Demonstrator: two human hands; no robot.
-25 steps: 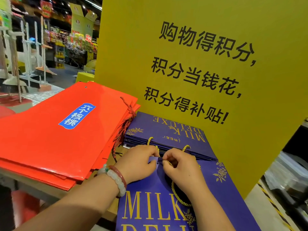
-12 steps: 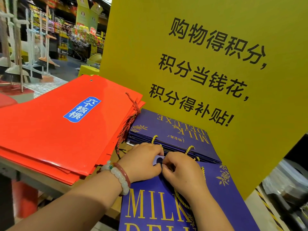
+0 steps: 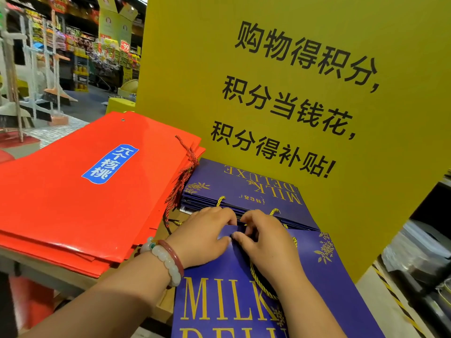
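Now you're pinching the bag [image 3: 329, 276] at its far edge with left hand [image 3: 205, 237] and right hand [image 3: 266, 240]; keeping the cord [image 3: 258, 281] flat helps.

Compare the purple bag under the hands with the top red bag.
The purple bag reads MILK DELUXE in gold with a gold cord; the red bag bears a blue label and dark red cords. The left hand and right hand pinch the purple bag's top edge; the red bag lies untouched. Both lie flat.
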